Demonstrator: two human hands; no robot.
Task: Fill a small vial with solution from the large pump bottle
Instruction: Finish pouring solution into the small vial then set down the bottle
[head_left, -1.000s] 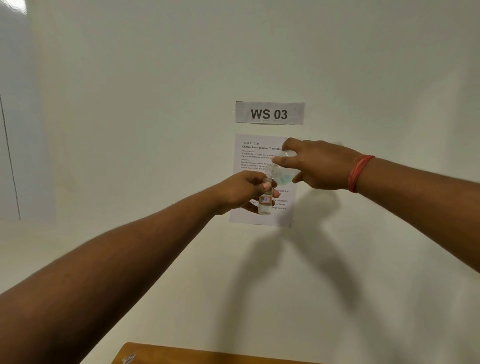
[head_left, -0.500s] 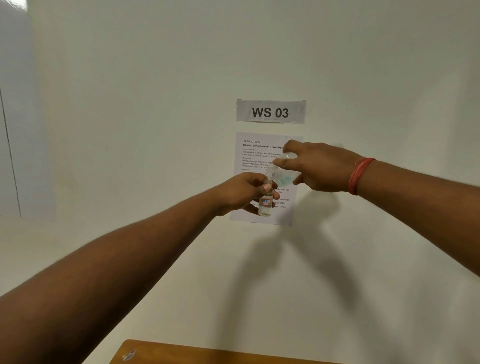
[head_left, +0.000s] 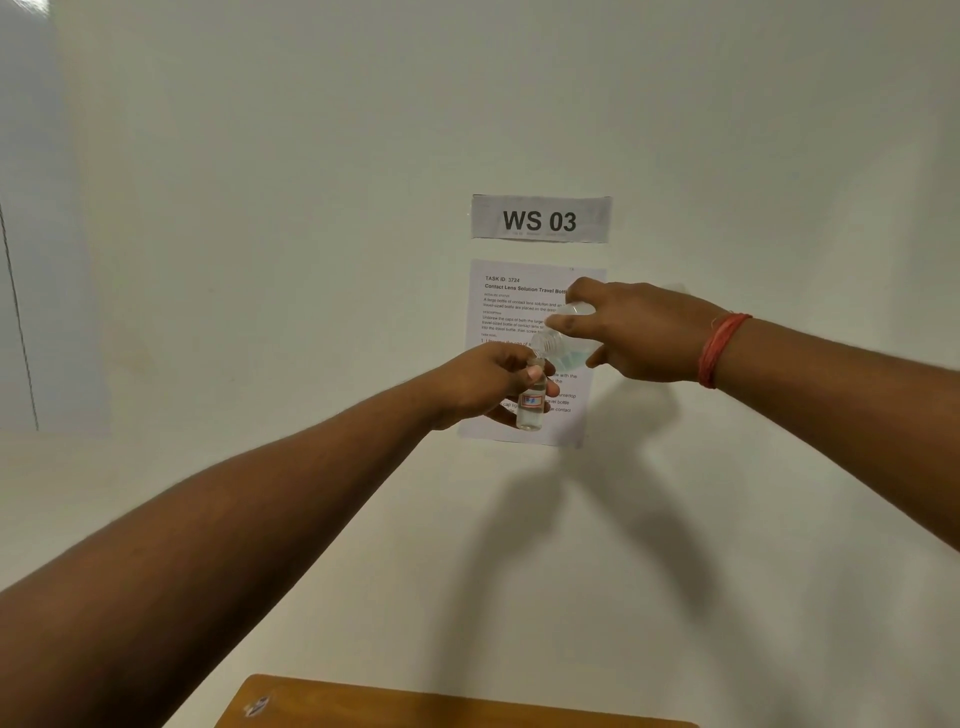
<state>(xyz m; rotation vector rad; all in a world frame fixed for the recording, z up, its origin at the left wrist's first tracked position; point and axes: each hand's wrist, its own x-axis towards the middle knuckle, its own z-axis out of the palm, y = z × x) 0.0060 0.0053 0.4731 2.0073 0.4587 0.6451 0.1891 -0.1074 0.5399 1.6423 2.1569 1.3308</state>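
Step in hand: pouring; solution goes from the large bottle (head_left: 569, 340) into the small vial (head_left: 531, 402), both held in the air in front of the wall, above the tabletop (head_left: 415, 709).
Left hand (head_left: 488, 382): fingers curled round the upper part of the vial, thumb across its front; vial upright, red-printed label facing the camera, clear base showing below the hand.
Right hand (head_left: 644, 335): fingers and thumb wrapped round the large bottle, which is tipped steeply with its open threaded mouth down and to the left.
Bottle mouth: directly over the vial opening, touching or just above it; which one cannot be told.
Pump head: not visible on the bottle; the mouth appears bare.
Liquid: pale blue solution pooled near the neck of the tipped bottle; vial fill level is hard to read, as fingers cover its upper part.
Progress (judgement): transfer under way, vial not yet shown full.
Next move calls for: steady alignment of the two openings, a slow tilt, a return of the bottle to upright once the vial is near full.
Background: instruction sheet (head_left: 519, 312) and "WS 03" sign (head_left: 540, 219) on the wall behind the hands.
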